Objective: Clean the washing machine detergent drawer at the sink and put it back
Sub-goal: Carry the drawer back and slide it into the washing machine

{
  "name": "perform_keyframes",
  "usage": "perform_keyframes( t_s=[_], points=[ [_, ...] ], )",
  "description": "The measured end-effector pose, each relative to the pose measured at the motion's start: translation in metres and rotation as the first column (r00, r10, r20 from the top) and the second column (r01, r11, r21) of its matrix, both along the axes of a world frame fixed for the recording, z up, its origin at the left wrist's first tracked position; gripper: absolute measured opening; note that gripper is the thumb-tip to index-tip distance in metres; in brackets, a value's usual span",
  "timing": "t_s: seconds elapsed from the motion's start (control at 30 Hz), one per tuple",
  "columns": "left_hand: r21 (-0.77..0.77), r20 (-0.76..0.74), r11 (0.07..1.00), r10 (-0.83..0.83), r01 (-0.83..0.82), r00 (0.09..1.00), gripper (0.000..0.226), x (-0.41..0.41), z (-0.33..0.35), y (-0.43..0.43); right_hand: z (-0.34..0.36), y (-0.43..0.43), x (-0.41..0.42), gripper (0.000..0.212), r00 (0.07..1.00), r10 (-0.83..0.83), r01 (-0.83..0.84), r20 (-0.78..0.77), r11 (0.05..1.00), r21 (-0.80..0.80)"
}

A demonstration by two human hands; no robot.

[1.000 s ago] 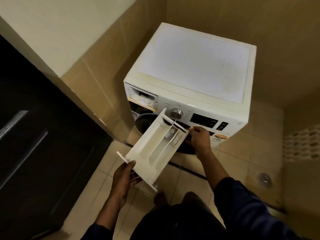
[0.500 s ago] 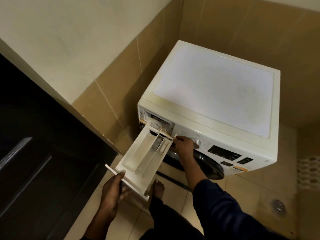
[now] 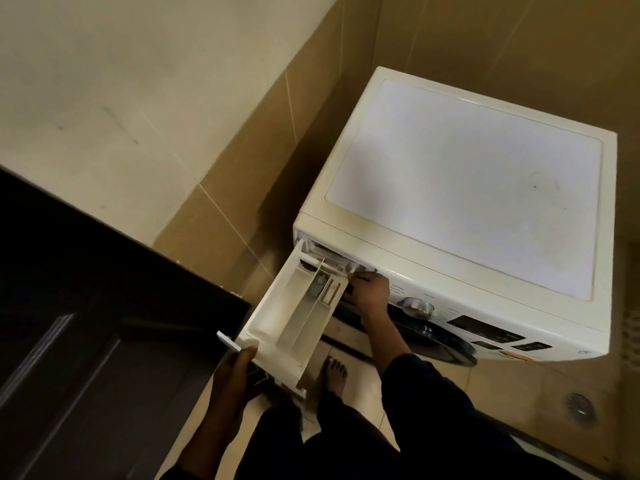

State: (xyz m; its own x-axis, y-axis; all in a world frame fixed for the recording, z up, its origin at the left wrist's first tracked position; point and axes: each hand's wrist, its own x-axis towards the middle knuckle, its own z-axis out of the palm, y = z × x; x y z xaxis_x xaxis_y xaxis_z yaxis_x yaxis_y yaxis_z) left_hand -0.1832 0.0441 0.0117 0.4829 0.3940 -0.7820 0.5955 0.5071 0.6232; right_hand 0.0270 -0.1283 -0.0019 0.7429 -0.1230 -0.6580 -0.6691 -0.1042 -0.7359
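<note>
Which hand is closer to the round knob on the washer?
Right. The right hand is beside the knob, pinching the drawer at its far end; the left hand grips its front, farther away.

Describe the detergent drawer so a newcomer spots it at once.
Find the white washing machine in the tiled corner. From the top left of its front, the drawer, a long white tray, juts toward the camera. Unlike the round dial nearby, it has open compartments; the left hand grips its near end, the right hand its far end.
</note>
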Motion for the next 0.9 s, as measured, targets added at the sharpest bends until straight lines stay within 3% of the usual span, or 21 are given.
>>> perform_keyframes(
  t_s=[0.2,0.7,0.9],
  points=[
    [-0.065,-0.033,0.998,0.024,-0.026,0.999,0.028,-0.004,-0.005,0.005,0.006,0.002,-0.010,0.016,0.997,-0.011,0.018,0.071,0.995,-0.098],
    [0.005,0.028,1.000,-0.027,0.027,0.999,0.010,0.010,0.005,0.008,0.002,0.010,-0.012,0.016,0.988,-0.084,0.118,0.126,0.950,-0.290],
    [-0.051,0.064,0.999,0.000,0.003,0.998,0.021,0.014,0.010,0.001,0.002,0.014,-0.007,0.013,0.978,-0.116,0.162,0.171,0.943,-0.290]
  ],
)
